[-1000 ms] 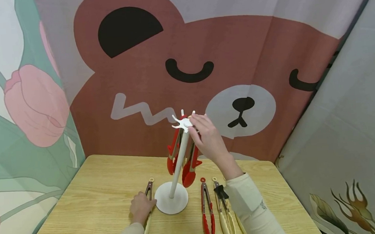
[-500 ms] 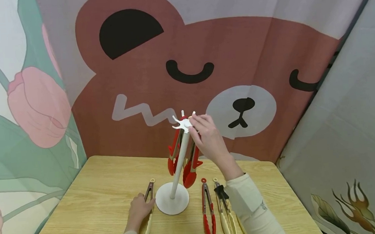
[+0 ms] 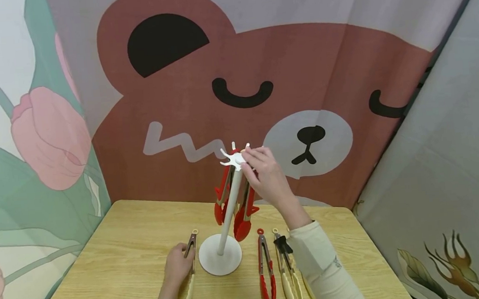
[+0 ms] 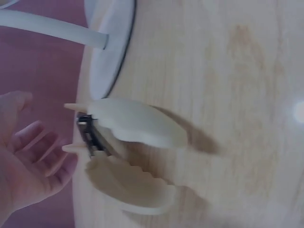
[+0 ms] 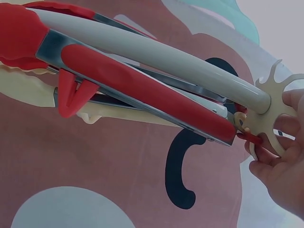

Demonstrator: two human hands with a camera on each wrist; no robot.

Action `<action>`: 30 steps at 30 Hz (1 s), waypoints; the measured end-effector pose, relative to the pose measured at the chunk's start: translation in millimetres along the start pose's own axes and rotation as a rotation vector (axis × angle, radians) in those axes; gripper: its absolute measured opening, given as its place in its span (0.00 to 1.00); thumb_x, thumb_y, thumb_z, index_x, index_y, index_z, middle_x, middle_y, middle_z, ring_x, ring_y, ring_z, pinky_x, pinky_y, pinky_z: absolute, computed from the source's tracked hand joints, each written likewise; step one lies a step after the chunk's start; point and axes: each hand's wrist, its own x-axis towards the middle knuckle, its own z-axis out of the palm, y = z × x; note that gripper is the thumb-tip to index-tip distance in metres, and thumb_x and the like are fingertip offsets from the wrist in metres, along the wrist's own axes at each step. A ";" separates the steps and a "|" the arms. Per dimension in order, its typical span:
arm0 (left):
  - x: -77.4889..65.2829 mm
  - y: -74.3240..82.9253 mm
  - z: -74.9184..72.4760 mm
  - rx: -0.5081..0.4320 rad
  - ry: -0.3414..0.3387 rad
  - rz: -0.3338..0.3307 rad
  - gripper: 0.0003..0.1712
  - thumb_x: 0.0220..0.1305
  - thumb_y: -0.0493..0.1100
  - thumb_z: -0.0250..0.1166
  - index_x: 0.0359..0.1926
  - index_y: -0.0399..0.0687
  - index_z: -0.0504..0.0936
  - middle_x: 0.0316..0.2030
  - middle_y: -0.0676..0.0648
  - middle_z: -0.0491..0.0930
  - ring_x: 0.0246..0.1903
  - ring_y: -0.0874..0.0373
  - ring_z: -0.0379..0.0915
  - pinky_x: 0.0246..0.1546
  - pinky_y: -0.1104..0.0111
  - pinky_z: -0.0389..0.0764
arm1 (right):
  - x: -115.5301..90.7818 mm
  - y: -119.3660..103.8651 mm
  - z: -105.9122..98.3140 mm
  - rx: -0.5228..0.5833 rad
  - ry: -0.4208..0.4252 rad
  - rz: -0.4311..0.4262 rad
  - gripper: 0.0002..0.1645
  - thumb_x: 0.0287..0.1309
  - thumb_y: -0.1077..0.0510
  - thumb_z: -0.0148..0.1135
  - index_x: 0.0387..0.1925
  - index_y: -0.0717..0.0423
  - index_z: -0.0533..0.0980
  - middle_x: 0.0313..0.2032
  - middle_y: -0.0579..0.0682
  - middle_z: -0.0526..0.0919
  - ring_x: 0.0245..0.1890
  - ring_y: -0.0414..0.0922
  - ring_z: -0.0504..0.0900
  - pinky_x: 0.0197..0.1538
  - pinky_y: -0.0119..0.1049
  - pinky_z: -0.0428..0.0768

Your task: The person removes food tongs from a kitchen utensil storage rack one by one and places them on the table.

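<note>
A white stand [image 3: 229, 204] with curved hooks at its top stands on a round base. My right hand [image 3: 266, 173] grips its hooked top, fingers around the hooks and close to the red hanging ring [image 5: 249, 137] of one pair of tongs. Red tongs [image 5: 147, 92] hang there beside cream tongs [image 5: 33, 88], with another red pair [image 3: 222, 195] on the stand's far side. My left hand [image 3: 179, 266] is at the upper part of cream tongs [image 3: 188, 294] lying left of the base. In the left wrist view, its fingers [image 4: 59, 168] are loosely bent, thumb apart, beside these tongs' handle end.
Right of the base lie red-tipped tongs [image 3: 266, 274] and cream-tipped tongs [image 3: 289, 277] with a black part, and another cream pair lies partly under my right sleeve [image 3: 322, 260]. The wooden table [image 3: 125, 252] ends at a bear-print curtain [image 3: 168, 103].
My left hand has shifted slightly along the cream tongs, and their lower end has moved a little to the left. My right hand stays at the stand's top.
</note>
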 end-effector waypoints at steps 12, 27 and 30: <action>-1.2 31.1 -19.7 -0.010 -0.040 0.163 0.12 0.54 0.38 0.61 0.37 0.32 0.77 0.36 0.34 0.77 0.38 0.41 0.73 0.39 0.52 0.73 | -1.4 1.3 3.7 0.011 0.025 -0.002 0.19 0.59 0.60 0.51 0.50 0.66 0.73 0.51 0.59 0.74 0.50 0.52 0.68 0.55 0.42 0.66; -15.4 40.1 -26.6 -0.159 -0.113 0.102 0.10 0.57 0.37 0.59 0.36 0.31 0.77 0.26 0.48 0.76 0.26 0.58 0.71 0.27 0.67 0.73 | -2.9 3.1 11.6 0.032 0.102 -0.011 0.19 0.59 0.60 0.50 0.48 0.68 0.74 0.50 0.59 0.75 0.50 0.53 0.69 0.53 0.42 0.68; -17.2 36.9 -24.2 -0.162 -0.117 0.094 0.11 0.57 0.38 0.59 0.37 0.30 0.77 0.26 0.48 0.76 0.27 0.57 0.72 0.28 0.67 0.73 | -2.8 3.3 11.8 0.037 0.101 -0.011 0.19 0.59 0.60 0.50 0.48 0.68 0.74 0.50 0.59 0.75 0.50 0.53 0.69 0.53 0.42 0.68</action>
